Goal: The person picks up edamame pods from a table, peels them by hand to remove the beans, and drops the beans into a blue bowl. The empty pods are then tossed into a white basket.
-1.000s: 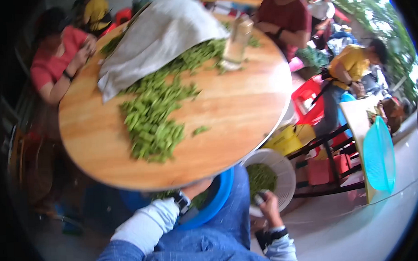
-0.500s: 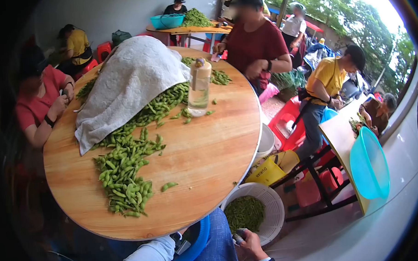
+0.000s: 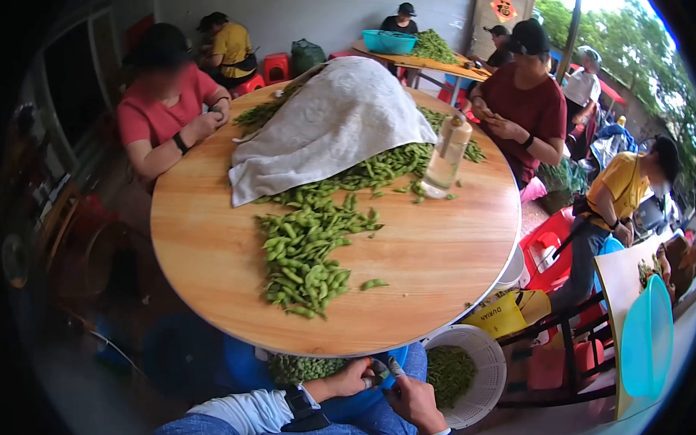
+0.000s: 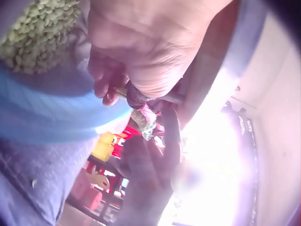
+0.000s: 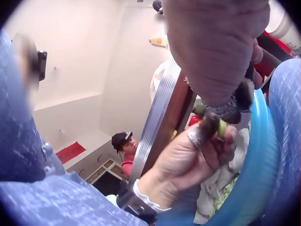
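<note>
My left hand [image 3: 344, 382] is at the front rim of the table, over a blue basin [image 3: 395, 355] that holds shelled green beans [image 3: 306, 368]. It pinches a green soybean pod [image 5: 222, 127] between thumb and fingers in the right wrist view. My right hand [image 3: 413, 403] meets it from the right, thumb and fingertips closed in at the pod. Dark and grey wraps cover thumb and fingertips. On the round wooden table [image 3: 441, 252] lies a heap of soybean pods [image 3: 307, 257], with a single pod [image 3: 374, 283] apart from it.
A grey towel [image 3: 337, 126] covers the pile behind, with a water bottle [image 3: 447, 156] beside it. A white basket [image 3: 487, 366] of green pods stands right of my knee, near a yellow bucket [image 3: 497, 316]. People sit left and right of the table.
My right hand has moved left from the white basket to my left hand. My left hand has come out from under the table edge. The head view has shifted.
</note>
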`<state>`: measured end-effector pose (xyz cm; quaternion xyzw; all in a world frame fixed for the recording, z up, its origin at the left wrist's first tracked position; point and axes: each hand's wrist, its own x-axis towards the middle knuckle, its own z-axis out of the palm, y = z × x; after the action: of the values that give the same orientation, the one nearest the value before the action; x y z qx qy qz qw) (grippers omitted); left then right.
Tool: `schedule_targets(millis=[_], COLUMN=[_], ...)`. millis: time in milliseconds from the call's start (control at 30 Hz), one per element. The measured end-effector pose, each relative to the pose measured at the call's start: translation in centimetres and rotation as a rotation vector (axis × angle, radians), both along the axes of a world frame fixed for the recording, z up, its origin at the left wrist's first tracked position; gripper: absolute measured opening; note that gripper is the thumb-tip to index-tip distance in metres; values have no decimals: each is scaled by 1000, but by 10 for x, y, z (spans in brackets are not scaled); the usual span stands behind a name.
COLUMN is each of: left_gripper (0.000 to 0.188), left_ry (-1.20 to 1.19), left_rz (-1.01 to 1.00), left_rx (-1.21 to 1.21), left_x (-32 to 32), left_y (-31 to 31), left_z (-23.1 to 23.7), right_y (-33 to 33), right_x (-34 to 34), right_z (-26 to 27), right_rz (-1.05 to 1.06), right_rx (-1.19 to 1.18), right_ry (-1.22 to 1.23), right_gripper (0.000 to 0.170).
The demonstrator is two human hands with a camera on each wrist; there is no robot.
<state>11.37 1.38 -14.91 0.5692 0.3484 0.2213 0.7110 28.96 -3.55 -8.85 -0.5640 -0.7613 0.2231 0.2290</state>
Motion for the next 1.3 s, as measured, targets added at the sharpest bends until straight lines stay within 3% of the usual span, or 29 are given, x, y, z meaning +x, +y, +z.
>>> schedule_targets(millis=[100,200,233,267,300,333,367,400,467,533,567,600,667,733,767,900,1000,1033,1133,1200,1300], left_gripper=[41,52,51,47,44,41,31,29,25,24,22,20,11,10,10,6,8,5,3,14,16], left_ry=[-130,-49,-119,39,191,348,183,202,224,273,413,555,756,840,881,905,826,753,-22,-220,-359], left_rz=[-22,-12,-30,-105,-194,-272,-186,-102,73,247,321,399,264,151,128,228,213,198,232,229,254], left_rx=[-62,-95,-96,104,309,518,611,729,987,1271,1329,1382,1297,1183,1128,1361,1352,1173,87,-250,-322], left_x=[0,-5,-2,-3,-7,-10,-14,-17,-20,-17,-13,-9,-8,-4,-2,-3,-16,-17,-30,-43,-60], left_y=[-11,-14,-15,-18,-19,-15,-11,-1,29,73,89,106,127,136,138,135,115,106,72,47,20], left_z=[-5,47,45,53,93,120,128,135,156,167,157,147,142,138,136,125,147,156,161,164,161], right_y=[-6,-16,-20,-24,-32,-38,-40,-41,-52,-56,-59,-63,-60,-65,-64,-57,-45,-38,-4,7,20], right_x=[-11,-11,-6,4,17,35,52,61,89,88,88,84,66,46,43,24,3,-7,-15,-38,-64], right_z=[8,8,14,13,7,-3,-11,-17,-16,-24,-34,-34,-20,11,10,28,53,67,54,79,104], right_rz=[88,46,75,-38,-166,-391,-542,-706,-775,-939,-843,-534,-388,-529,-616,-586,-440,-430,-283,-209,-124], right_rx=[74,177,163,185,208,105,74,-61,-379,-502,-489,-269,-196,-515,-655,-618,-438,-392,-386,-366,-453], right_ry=[-66,-4,-60,-56,-55,-7,201,682,1012,1200,1326,541,416,944,1424,1273,1094,1033,943,1080,1173], right_gripper=[16,14,23,23,23,24,23,19,15,15,13,13,16,26,23,22,22,21,20,22,22])
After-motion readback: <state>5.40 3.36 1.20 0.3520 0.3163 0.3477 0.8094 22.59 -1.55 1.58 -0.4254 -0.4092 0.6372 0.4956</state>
